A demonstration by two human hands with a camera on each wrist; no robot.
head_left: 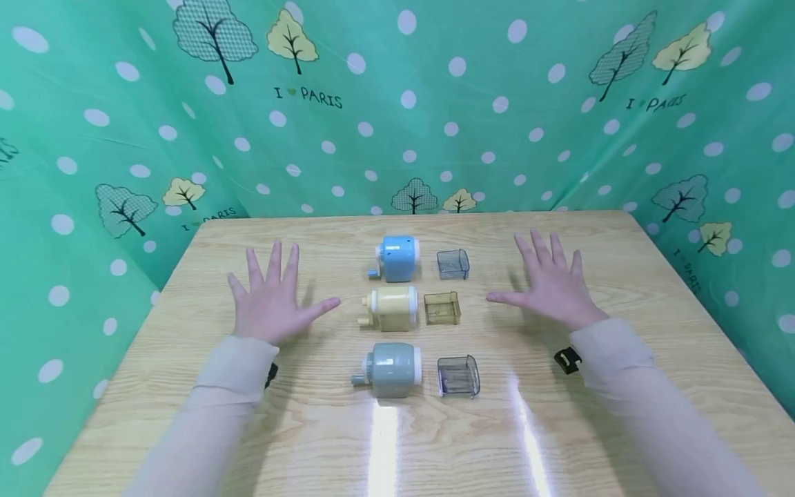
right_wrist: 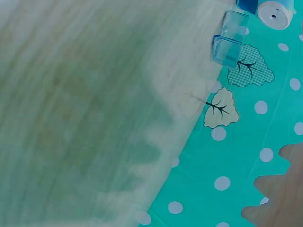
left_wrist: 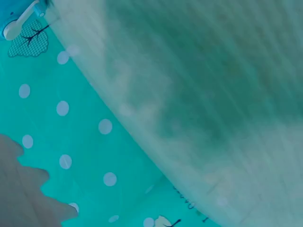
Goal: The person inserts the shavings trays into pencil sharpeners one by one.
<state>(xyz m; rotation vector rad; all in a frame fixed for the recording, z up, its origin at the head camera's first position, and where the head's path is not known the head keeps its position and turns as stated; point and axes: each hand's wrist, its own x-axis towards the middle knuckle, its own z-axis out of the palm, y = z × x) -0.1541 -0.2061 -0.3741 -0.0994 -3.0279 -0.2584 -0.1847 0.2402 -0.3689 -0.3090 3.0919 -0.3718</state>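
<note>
The left hand (head_left: pixel 267 314) and right hand (head_left: pixel 555 293) are spread wide, backs up, thumbs pointing inward; neither holds anything. Shadows beside them suggest they are raised above the pale wood-grain table (head_left: pixel 323 442), perhaps to keep both fully in sight and off the things between them. Light, loose sleeves (head_left: pixel 230 373) end at the wrists, where a black band (head_left: pixel 568 360) shows.

Between the hands stand three crank-handled sharpeners in a column: a glossy blue one (head_left: pixel 399 259) farthest away, a cream-yellow one (head_left: pixel 393 308) in the middle and a dull grey-green one (head_left: pixel 393 370) nearest. All have their cranks to the left and white rims to the right. Just right of each lies a see-through tray: bluish (head_left: pixel 453 265), amber (head_left: pixel 442 308) and smoky grey (head_left: pixel 458 376), presumably set there to pair each with its body by colour.

The bodies are rounded and look like smooth plastic; the trays are boxy and thin-walled. Beyond hangs creased green cloth (head_left: pixel 348 138) with pale dots and printed trees.
</note>
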